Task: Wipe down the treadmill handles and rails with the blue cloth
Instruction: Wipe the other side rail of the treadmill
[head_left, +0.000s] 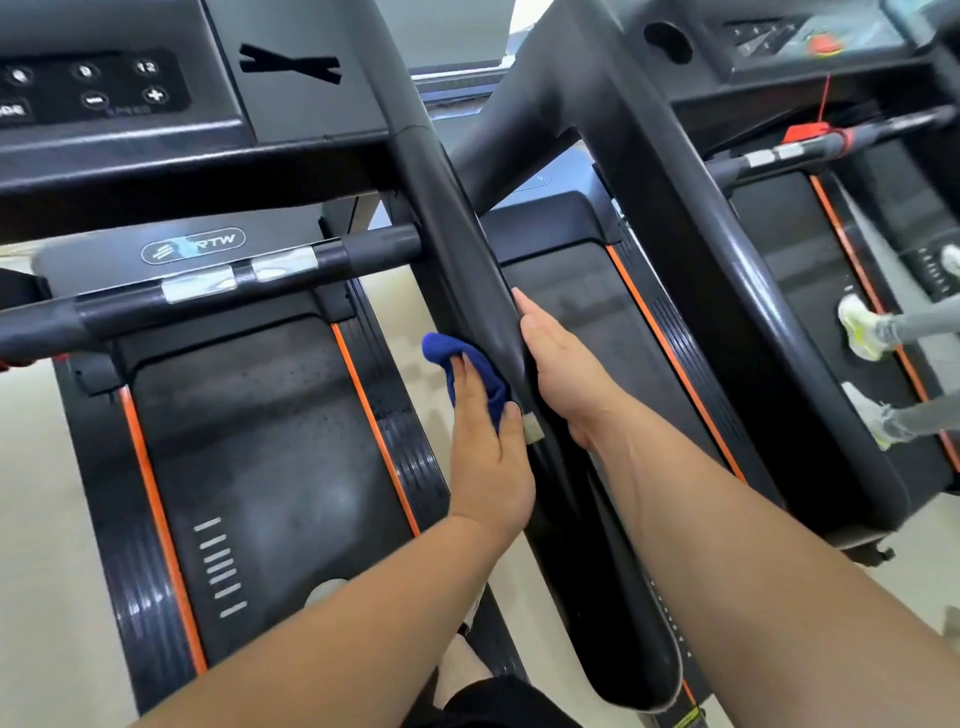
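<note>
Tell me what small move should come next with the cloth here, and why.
Probably slide the left hand and the blue cloth up the side rail toward the console. The cloth is pressed on the rail's left face about mid-length, with a long stretch of rail above it, while the right hand lies flat on the opposite face.

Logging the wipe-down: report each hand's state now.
Left hand: open, flat fingers pressing the blue cloth on the rail.
Right hand: open, resting against the rail.
</note>
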